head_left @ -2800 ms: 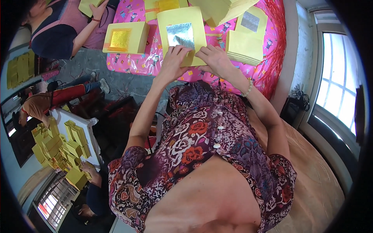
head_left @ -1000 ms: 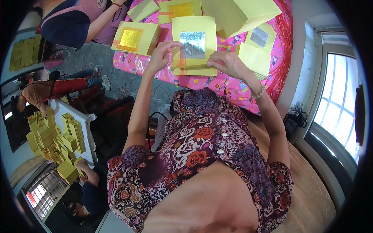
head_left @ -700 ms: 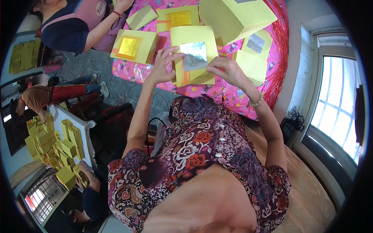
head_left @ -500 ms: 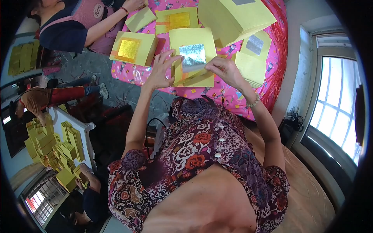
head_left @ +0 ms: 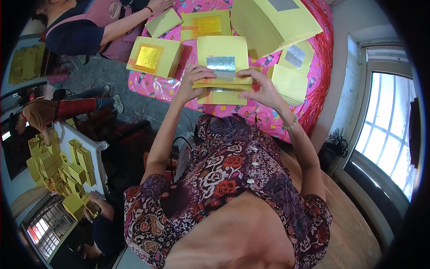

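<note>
In front of me a yellow paper sheet with a silver foil square lies with its near edge folded up and over the foil. My left hand grips the left end of the fold, fingers on top and thumb beneath. At the right end, my right hand presses its fingers on the fold, with the thumb lower and apart. Under the fold shows another yellow sheet, flat on the pink patterned tablecloth, its foil mostly hidden.
Left stands a stack of gold-foil paper; behind lies another gold-foil sheet. A tall paper stack and a lower stack are to the right, beside red strings. A co-worker's arm reaches in at far left.
The near edge of the sheet has been turned up over the foil. My left hand has closed from spread fingers onto the fold, and my right hand has shifted slightly right and down.
</note>
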Action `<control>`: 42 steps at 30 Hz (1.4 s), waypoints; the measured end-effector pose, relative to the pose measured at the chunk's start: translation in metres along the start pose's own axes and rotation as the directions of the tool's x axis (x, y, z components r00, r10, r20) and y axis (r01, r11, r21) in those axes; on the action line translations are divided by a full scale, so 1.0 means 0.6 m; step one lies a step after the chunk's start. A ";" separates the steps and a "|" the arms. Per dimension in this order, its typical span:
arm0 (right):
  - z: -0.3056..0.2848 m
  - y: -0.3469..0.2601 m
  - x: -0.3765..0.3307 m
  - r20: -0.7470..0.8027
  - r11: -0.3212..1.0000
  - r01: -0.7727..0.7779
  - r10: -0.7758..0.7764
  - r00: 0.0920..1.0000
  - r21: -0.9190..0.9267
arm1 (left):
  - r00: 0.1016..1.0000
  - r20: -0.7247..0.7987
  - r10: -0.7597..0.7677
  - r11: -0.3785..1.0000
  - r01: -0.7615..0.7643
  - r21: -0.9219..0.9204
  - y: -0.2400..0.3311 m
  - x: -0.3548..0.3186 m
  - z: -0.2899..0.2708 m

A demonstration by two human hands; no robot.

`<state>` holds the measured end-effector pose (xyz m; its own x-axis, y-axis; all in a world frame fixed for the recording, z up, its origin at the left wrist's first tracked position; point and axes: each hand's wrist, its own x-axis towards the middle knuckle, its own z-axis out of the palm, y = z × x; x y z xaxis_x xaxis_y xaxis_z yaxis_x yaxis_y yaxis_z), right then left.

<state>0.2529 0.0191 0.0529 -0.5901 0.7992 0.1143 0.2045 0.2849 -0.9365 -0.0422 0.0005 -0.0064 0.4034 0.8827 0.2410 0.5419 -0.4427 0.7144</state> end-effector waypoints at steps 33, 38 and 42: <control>0.031 0.042 0.051 -0.547 0.911 -0.411 0.367 0.752 0.046 | 0.739 -0.395 -0.546 0.824 0.386 -0.415 0.083 0.064 0.019; 0.030 0.029 0.058 -0.543 0.903 -0.428 0.375 0.751 0.031 | 0.720 -0.341 -0.605 0.774 0.431 -0.464 0.100 0.071 0.007; 0.034 0.051 0.057 -0.547 0.904 -0.425 0.380 0.745 0.050 | 0.701 -0.393 -0.595 0.795 0.445 -0.412 0.104 0.073 0.010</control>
<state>0.2228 0.0443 0.0216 0.0653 0.9938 -0.0897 0.3965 -0.1083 -0.9116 0.0137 0.0107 0.0448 -0.3294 0.9442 0.0015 0.3071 0.1056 0.9458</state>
